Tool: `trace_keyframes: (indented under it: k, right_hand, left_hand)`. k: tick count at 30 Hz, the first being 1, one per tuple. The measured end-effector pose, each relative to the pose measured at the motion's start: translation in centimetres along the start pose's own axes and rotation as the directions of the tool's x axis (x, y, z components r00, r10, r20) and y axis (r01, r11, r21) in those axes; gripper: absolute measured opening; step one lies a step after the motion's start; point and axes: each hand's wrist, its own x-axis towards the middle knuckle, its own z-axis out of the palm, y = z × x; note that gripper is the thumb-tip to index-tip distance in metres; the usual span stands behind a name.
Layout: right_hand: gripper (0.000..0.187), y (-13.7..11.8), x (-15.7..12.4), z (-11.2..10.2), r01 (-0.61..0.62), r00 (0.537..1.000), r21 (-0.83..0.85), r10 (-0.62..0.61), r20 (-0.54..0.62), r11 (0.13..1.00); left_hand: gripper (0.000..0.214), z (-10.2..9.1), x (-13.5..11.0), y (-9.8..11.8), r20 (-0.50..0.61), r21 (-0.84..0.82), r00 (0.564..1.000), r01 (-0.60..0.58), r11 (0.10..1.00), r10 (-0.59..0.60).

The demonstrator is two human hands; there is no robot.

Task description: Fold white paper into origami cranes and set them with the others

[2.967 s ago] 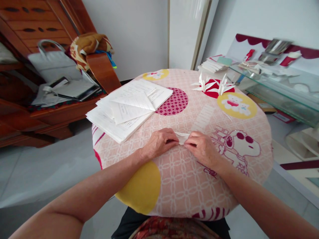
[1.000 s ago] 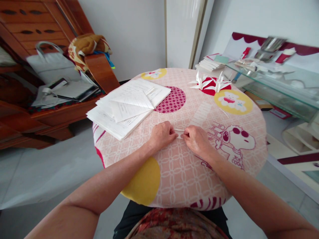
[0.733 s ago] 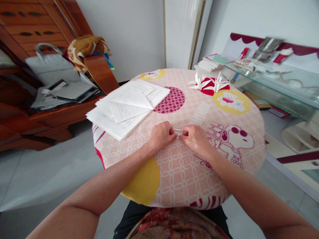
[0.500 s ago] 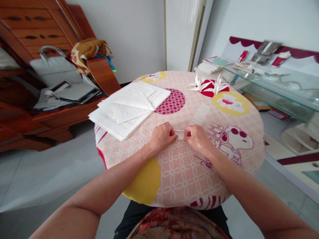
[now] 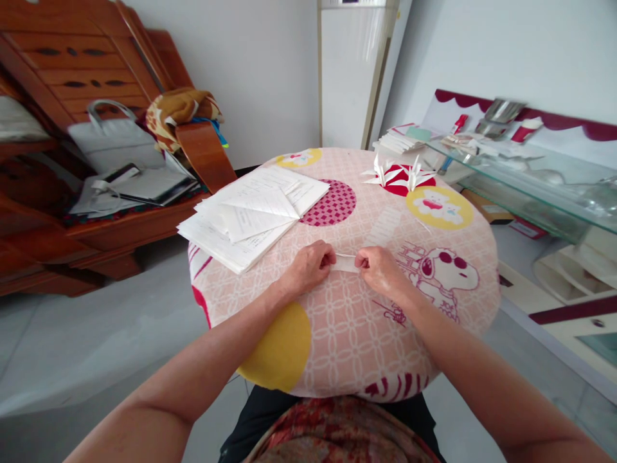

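Observation:
Between my hands a narrow white strip of paper point(image 5: 346, 263) lies stretched sideways, low over the round table. My left hand point(image 5: 314, 265) is closed in a pinch on its left end. The fingers of my right hand point(image 5: 378, 268) are curled and pinch the right end. Both ends of the strip are hidden by the fingers. To the left of my hands is a stack of written papers point(image 5: 250, 257), with a folded sheet point(image 5: 258, 215) on top. Folded paper cranes point(image 5: 383, 172) stand at the far right of the table.
A patterned pink cloth point(image 5: 347, 334) covers the round table. On the right stands a glass shelf point(image 5: 530, 186) with cups and papers. To the left, a wooden bench point(image 5: 154, 231) holds a grey bag point(image 5: 113, 135) and a bundled brown cloth point(image 5: 180, 116). A tall white cabinet point(image 5: 349, 77) stands behind.
My left hand has slid slightly left along the strip, so more of the paper shows between my hands. The head view has tilted up a little.

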Motion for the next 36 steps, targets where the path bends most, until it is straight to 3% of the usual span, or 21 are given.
trace_keyframes:
  k: [3, 7, 10, 12, 14, 16, 18, 21, 23, 25, 31, 36]
  right_hand:
    - [0.021, -0.2, 0.4, -0.7, 0.01, 1.0, 0.065, -0.009, -0.004, 0.998]
    - [0.012, -0.6, 1.7, -1.3, 0.147, 0.982, 0.06, -0.139, -0.125, 0.987]
    - [0.014, -0.8, 2.3, -0.9, 0.176, 0.984, -0.033, -0.176, 0.008, 0.984]
    - [0.011, -0.8, 2.3, -0.4, 0.159, 0.987, -0.044, -0.158, 0.027, 0.986]
    - [0.01, -0.6, 2.2, 0.2, 0.135, 0.991, 0.012, -0.135, 0.001, 0.991]
    - [0.011, -0.2, 2.2, 0.6, 0.103, 0.994, 0.128, -0.1, -0.035, 0.986]
    - [0.014, 0.2, 2.3, 1.0, 0.05, 0.997, 0.301, -0.031, -0.066, 0.952]
    - [0.024, 0.5, 2.6, 1.1, -0.076, 0.988, 0.621, 0.141, -0.057, 0.78]
    - [0.029, 0.3, 2.7, 1.0, -0.102, 0.972, 0.767, 0.228, -0.059, 0.634]
    - [0.03, 0.0, 2.6, 0.8, -0.077, 0.955, 0.829, 0.279, -0.098, 0.553]
    - [0.03, -0.1, 2.3, 0.4, 0.064, 0.945, 0.841, 0.238, -0.224, 0.537]
    - [0.031, 0.6, 2.2, 0.3, 0.093, 0.951, 0.808, 0.188, -0.245, 0.582]
  left_hand:
    - [0.022, -0.2, -0.1, 0.0, 0.01, -0.025, 1.0, 0.001, 1.0, -0.001]
    - [0.023, -0.6, -0.2, 0.3, -0.021, -0.095, 0.999, 0.038, 0.995, -0.04]
    - [0.023, -1.2, -0.3, 0.6, -0.089, -0.144, 0.99, 0.094, 0.985, -0.108]
    - [0.016, -1.6, -0.7, 0.9, -0.084, -0.19, 0.974, 0.192, 0.963, -0.211]
    - [0.012, -1.8, -1.2, 1.2, 0.053, -0.285, 0.933, 0.356, 0.89, -0.356]
    - [0.016, -1.8, -1.7, 1.5, 0.261, -0.423, 0.848, 0.529, 0.736, -0.46]
    - [0.012, -1.5, -1.9, 1.7, 0.362, -0.561, 0.795, 0.603, 0.568, -0.486]
    - [0.014, -0.9, -1.6, 2.0, 0.357, -0.677, 0.789, 0.588, 0.443, -0.501]
    - [0.019, -0.5, -0.9, 2.3, 0.329, -0.719, 0.814, 0.544, 0.432, -0.479]
    - [0.021, -0.2, 0.1, 2.7, 0.278, -0.758, 0.858, 0.472, 0.451, -0.431]
    - [0.02, 0.7, 2.9, 3.9, 0.067, -0.822, 0.909, 0.284, 0.494, -0.412]
    - [0.021, 1.5, 3.2, 3.6, -0.002, -0.842, 0.93, 0.197, 0.502, -0.369]
